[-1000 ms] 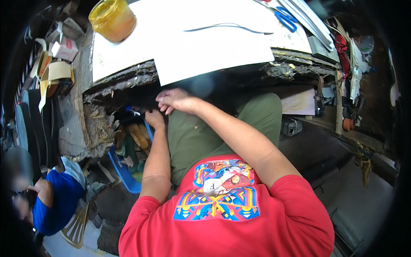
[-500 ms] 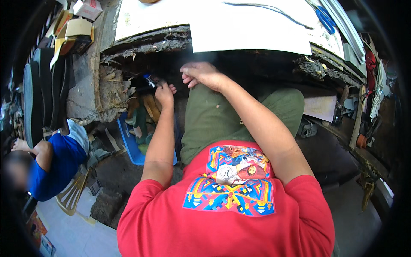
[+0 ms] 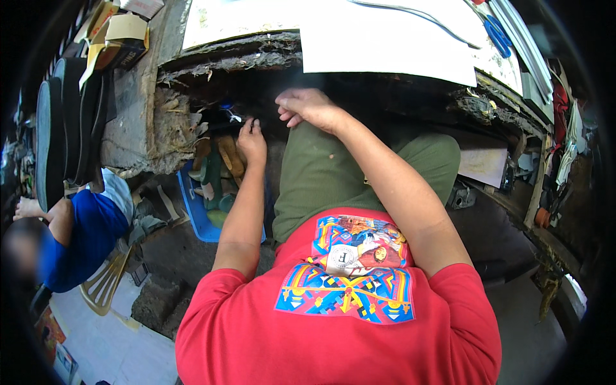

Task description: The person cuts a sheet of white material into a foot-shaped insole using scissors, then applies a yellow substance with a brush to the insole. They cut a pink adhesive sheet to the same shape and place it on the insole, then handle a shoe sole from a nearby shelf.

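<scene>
Under the worn bench edge, my left hand [image 3: 252,142] reaches into a dark recess. Its fingers are pinched together; what they hold, if anything, is too small to make out. Just beyond its fingertips lies a small blue and white item [image 3: 232,114] whose kind I cannot tell. My right hand [image 3: 310,109] is above my knee, in front of the bench, with its fingers curled and closed. Whatever is between them is hidden. A white sheet [image 3: 385,48] overhangs the bench edge above my right hand.
A blue plastic bin [image 3: 204,224] with shoe-shaped forms stands below my left forearm. Dark soles [image 3: 50,147] hang at the left, near open boxes [image 3: 125,38]. Blue-handled scissors [image 3: 497,35] lie on the bench. Another person in a blue shirt [image 3: 86,237] sits at lower left.
My left hand has shifted slightly right and down, away from the blue and white item. My right hand stays close to my knee. The whole view has shifted a little.
</scene>
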Demonstrator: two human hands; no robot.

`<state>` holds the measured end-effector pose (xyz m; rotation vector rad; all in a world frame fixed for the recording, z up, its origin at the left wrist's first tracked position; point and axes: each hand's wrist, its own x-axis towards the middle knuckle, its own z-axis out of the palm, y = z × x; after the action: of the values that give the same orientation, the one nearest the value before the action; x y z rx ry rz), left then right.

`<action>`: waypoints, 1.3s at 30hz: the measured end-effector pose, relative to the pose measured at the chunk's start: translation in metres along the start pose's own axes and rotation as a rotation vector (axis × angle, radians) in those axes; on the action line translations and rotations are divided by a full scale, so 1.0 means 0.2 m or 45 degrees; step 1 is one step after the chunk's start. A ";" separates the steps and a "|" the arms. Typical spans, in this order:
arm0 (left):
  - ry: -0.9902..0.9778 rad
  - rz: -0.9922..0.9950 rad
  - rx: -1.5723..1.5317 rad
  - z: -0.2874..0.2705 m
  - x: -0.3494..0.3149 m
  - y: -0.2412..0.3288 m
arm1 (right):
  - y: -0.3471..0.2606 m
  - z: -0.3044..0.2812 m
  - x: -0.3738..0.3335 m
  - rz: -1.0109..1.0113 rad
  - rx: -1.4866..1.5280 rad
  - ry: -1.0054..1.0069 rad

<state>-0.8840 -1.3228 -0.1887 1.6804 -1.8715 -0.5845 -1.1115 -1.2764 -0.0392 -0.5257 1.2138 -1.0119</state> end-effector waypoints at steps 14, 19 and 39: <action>-0.340 0.397 -0.110 -0.49 -0.28 0.35 | 0.03 0.19 -0.03 0.314 -0.455 -0.159; -0.294 0.577 0.027 -0.69 -0.36 0.47 | 0.10 0.35 0.02 0.136 -1.148 -0.344; -0.788 0.871 -0.423 -0.89 -0.46 1.15 | -0.44 -0.34 -1.99 -0.480 -0.373 0.971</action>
<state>-0.9335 -1.1953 0.0844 0.5968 -2.4141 -1.1088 -1.2126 -0.9672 0.2156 -0.6339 2.0111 -1.4312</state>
